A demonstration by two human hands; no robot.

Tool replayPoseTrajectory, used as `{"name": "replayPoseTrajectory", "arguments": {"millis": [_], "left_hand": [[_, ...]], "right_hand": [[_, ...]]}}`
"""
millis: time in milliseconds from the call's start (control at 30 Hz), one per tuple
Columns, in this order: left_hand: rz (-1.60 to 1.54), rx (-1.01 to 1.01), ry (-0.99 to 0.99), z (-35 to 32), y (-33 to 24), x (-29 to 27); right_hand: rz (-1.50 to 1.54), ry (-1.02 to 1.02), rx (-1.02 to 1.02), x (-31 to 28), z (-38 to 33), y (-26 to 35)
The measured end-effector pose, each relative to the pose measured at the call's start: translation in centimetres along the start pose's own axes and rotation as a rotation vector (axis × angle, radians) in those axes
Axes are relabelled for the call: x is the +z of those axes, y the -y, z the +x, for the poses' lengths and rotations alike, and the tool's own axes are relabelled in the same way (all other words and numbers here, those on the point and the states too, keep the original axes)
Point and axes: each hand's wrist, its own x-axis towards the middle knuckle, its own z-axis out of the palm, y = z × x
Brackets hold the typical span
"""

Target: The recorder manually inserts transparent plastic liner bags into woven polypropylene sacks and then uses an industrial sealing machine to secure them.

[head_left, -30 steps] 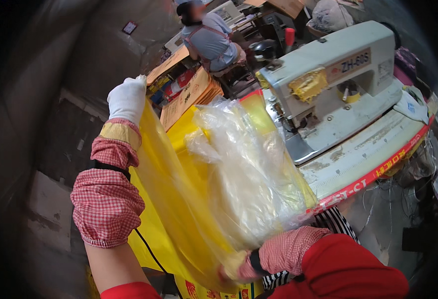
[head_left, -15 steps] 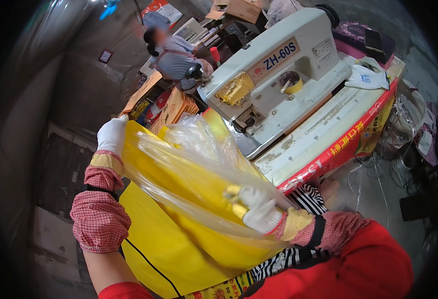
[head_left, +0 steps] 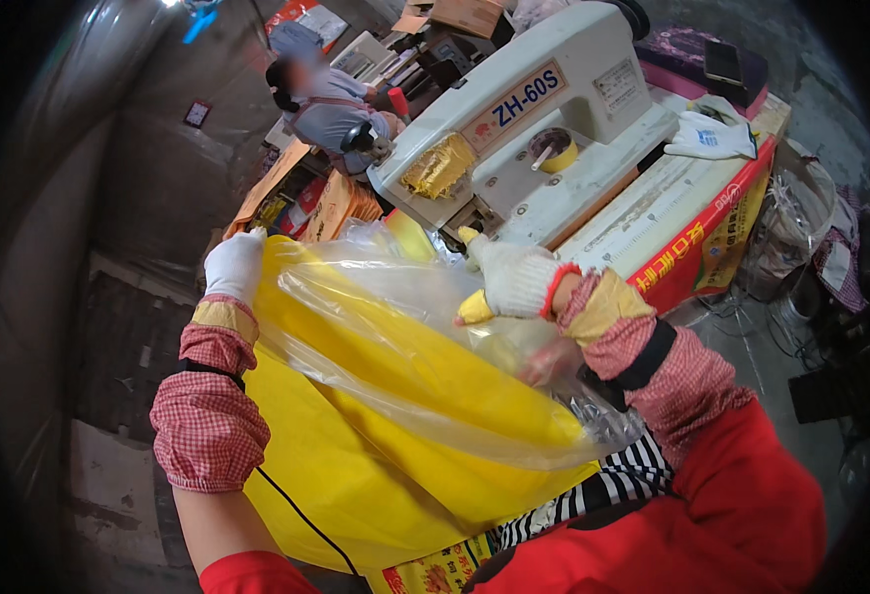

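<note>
The left hand [head_left: 234, 263], in a white glove, was closed on the far upper corner of the yellow sheet [head_left: 356, 465], gripping it where the clear plastic bag [head_left: 395, 337] met its edge. The right hand [head_left: 514, 279], gloved white with yellow fingertips, pinched the near top edge of the same bag and sheet, so the material stretched in a sagging band between the two hands. The yellow sheet hung below both hands and draped down toward the person's lap, with the clear plastic lying over its upper fold. Whether the right hand's fingers reached inside the bag or only clamped its outside was hard to tell, since the film crumpled around them.

Just beyond the right hand stood a cream-coloured sewing machine [head_left: 544, 109] on the counter [head_left: 643, 213], with a yellow spool [head_left: 557, 150] on its body. A spare white glove [head_left: 712, 137] lay on the counter's far end, well apart from both hands. Further back, beyond the left hand, another person [head_left: 326, 104] in grey sat bent over their own work.
</note>
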Motion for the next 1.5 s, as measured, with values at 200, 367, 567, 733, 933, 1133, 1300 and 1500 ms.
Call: {"name": "replayPoseTrajectory", "arguments": {"millis": [200,367,567,733,933,1133,1300,1500], "left_hand": [[-0.114,-0.067,-0.02,1.1,-1.0,1.5],[-0.078,-0.01,-0.003,1.6,-1.4,2.2],[-0.026,0.042,-0.003,0.8,-1.8,1.2],[-0.074,-0.032,0.059,-0.1,-0.9,-0.1],[-0.774,-0.468,0.054,-0.1,3.7,2.2],[-0.135,-0.156,-0.025,4.6,7.2,6.1],[-0.412,-0.508,-0.364,5.6,-10.9,13.0],[-0.33,0.182,-0.559,3.5,-24.0,16.1]], "right_hand": [[0.13,0.106,-0.072,-0.1,0.1,0.7],[1.007,0.305,0.033,5.2,-3.5,0.9],[0.039,0.211,0.208,9.5,-1.2,-2.0],[-0.063,0.363,0.123,9.3,-0.1,-1.1],[-0.205,0.306,-0.001,7.4,0.0,1.4],[0.431,0.305,-0.287,10.3,-2.0,6.0],[0.138,0.26,-0.253,10.6,-5.7,5.7],[0.784,0.473,0.423,4.9,-13.6,-4.6]]}}
